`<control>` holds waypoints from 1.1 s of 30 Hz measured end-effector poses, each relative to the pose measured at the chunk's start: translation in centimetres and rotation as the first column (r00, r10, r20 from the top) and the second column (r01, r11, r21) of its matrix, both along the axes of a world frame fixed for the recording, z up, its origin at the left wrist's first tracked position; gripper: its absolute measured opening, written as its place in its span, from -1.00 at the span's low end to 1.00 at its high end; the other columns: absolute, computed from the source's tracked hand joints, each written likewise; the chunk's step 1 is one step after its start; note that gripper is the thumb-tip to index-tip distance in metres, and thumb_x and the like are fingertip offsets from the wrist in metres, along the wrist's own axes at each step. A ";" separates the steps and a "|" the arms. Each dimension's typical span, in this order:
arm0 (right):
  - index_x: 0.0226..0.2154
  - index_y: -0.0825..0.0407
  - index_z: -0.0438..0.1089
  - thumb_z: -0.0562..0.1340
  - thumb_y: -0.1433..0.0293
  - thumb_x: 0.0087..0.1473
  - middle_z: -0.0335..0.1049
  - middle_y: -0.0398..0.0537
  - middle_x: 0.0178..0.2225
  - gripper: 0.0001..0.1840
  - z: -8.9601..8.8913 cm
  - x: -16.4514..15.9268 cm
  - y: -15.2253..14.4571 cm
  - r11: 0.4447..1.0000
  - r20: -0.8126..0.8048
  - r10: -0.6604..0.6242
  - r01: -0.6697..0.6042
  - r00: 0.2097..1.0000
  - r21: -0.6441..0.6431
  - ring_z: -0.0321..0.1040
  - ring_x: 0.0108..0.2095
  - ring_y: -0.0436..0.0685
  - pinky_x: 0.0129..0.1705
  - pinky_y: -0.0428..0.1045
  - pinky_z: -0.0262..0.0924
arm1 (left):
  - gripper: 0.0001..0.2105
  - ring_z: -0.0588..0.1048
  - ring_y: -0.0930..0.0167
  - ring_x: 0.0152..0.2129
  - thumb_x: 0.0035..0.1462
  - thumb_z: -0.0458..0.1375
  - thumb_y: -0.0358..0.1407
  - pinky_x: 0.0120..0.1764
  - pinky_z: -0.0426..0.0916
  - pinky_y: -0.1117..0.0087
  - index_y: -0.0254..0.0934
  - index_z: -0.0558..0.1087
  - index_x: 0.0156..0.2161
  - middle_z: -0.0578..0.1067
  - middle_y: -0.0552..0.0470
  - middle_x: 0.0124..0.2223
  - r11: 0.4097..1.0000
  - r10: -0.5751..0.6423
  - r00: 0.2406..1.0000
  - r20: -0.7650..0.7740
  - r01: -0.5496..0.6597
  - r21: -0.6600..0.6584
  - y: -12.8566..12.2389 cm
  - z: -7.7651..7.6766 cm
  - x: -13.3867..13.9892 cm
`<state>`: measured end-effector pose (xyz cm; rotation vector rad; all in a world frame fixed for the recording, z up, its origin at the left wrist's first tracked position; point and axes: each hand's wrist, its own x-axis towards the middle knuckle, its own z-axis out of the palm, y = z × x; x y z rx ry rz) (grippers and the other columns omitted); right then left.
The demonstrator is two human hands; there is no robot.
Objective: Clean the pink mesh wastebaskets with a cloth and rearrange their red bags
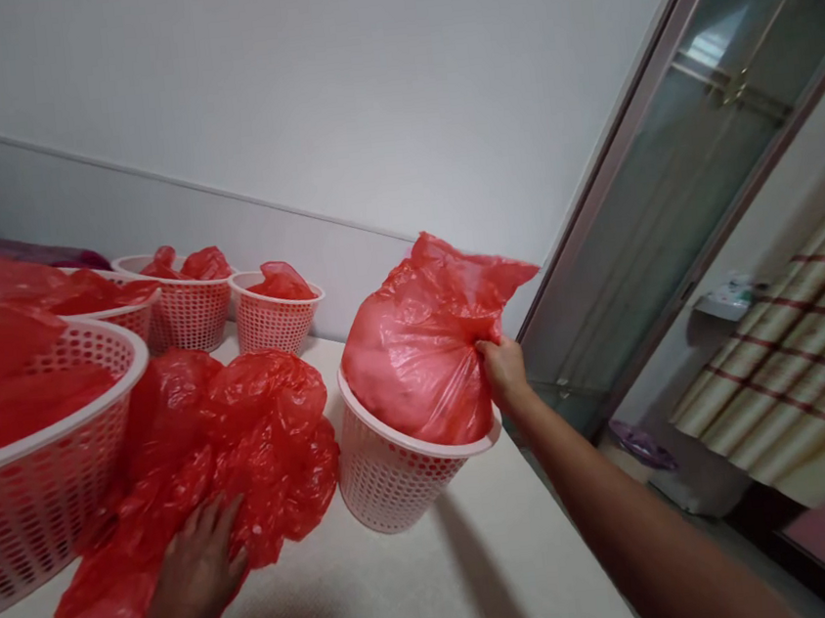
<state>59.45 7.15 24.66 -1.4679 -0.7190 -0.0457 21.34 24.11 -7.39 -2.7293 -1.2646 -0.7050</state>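
Note:
My right hand (506, 375) is closed round the gathered neck of a puffed-up red plastic bag (417, 348). That bag bulges above the rim of a white perforated basket (393, 478), and what is inside it cannot be made out. To the left, a crumpled heap of thin red plastic bags (264, 442) lies on the white table. My left hand (207, 557) rests on the near side of this heap, its fingers stretched out and the thumb apart.
Several more white perforated baskets with red bags in them stand at the left and back: a large near basket (100, 420), a back basket (188, 313) and a small basket (275, 333). The white table (384, 597) meets a pale wall. A glass door (664, 174) and checked curtain (793, 357) are at right.

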 end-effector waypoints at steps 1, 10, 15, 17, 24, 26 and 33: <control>-0.51 0.03 0.35 0.13 0.32 -0.31 0.31 -0.24 -0.57 -0.79 0.4 0.2 -0.1 1.000 0.038 -0.028 0.027 0.999 0.012 0.20 -0.50 0.05 -0.42 -0.06 0.11 | -0.44 0.31 0.02 0.13 0.09 -0.01 -0.19 0.06 0.25 0.02 -0.38 0.33 0.19 0.38 -0.28 0.18 1.000 -0.004 1.000 0.005 0.004 0.004 0.1 -0.1 0.0; -0.37 0.06 0.41 0.09 0.27 -0.12 0.35 -0.18 -0.45 -0.71 2.1 0.4 -1.4 0.969 0.288 -0.246 0.229 0.925 0.093 0.20 -0.40 0.07 -0.34 -0.07 0.10 | -0.44 0.32 0.01 0.12 0.09 0.00 -0.19 0.08 0.24 0.01 -0.40 0.34 0.18 0.38 -0.31 0.18 1.000 -0.003 1.000 0.024 0.003 -0.013 0.0 0.1 0.1; -0.45 0.04 0.38 0.09 0.25 -0.15 0.32 -0.19 -0.52 -0.75 2.5 0.5 -1.4 0.969 0.355 -0.214 0.243 0.910 -0.038 0.19 -0.45 0.07 -0.40 -0.06 0.07 | -0.43 0.32 0.02 0.12 0.07 0.00 -0.23 0.07 0.24 0.04 -0.40 0.33 0.19 0.40 -0.30 0.17 1.000 0.003 1.000 0.001 -0.003 -0.021 -0.1 0.2 0.1; -0.48 0.02 0.39 0.09 0.27 -0.17 0.34 -0.19 -0.54 -0.77 1.9 0.2 -1.3 0.967 0.367 -0.144 0.210 0.919 -0.146 0.21 -0.48 0.08 -0.42 -0.06 0.08 | -0.43 0.32 0.03 0.11 0.07 0.00 -0.23 0.08 0.24 0.04 -0.40 0.33 0.19 0.40 -0.29 0.17 1.000 0.002 1.000 -0.008 -0.002 -0.021 0.0 0.1 0.1; -0.49 0.00 0.48 0.13 0.32 -0.21 0.43 -0.20 -0.56 -0.77 -0.8 0.1 -1.1 0.882 0.354 0.119 0.066 0.928 -0.467 0.30 -0.48 0.08 -0.45 -0.09 0.13 | -0.44 0.31 0.04 0.13 0.10 -0.02 -0.21 0.09 0.23 0.05 -0.38 0.32 0.20 0.37 -0.26 0.19 1.000 0.010 1.000 -0.016 -0.010 -0.003 -0.1 0.2 0.1; -0.52 0.01 0.48 0.15 0.30 -0.20 0.44 -0.18 -0.56 -0.78 -0.9 0.4 -1.2 0.859 0.343 0.142 0.056 0.929 -0.509 0.31 -0.48 0.09 -0.46 -0.09 0.13 | -0.44 0.31 0.05 0.13 0.11 -0.02 -0.20 0.08 0.23 0.07 -0.38 0.31 0.21 0.37 -0.25 0.20 1.000 0.020 0.999 -0.025 -0.020 -0.013 -0.3 0.4 0.2; -0.50 0.03 0.48 0.20 0.17 -0.15 0.51 -0.10 -0.46 -0.71 0.1 0.9 -1.8 0.825 0.309 0.181 0.027 0.934 -0.565 0.39 -0.41 0.16 -0.44 -0.06 0.19 | -0.44 0.31 0.07 0.13 0.09 -0.02 -0.22 0.09 0.23 0.09 -0.37 0.31 0.20 0.38 -0.23 0.19 0.999 0.030 0.999 -0.029 -0.031 -0.040 -0.5 0.9 0.1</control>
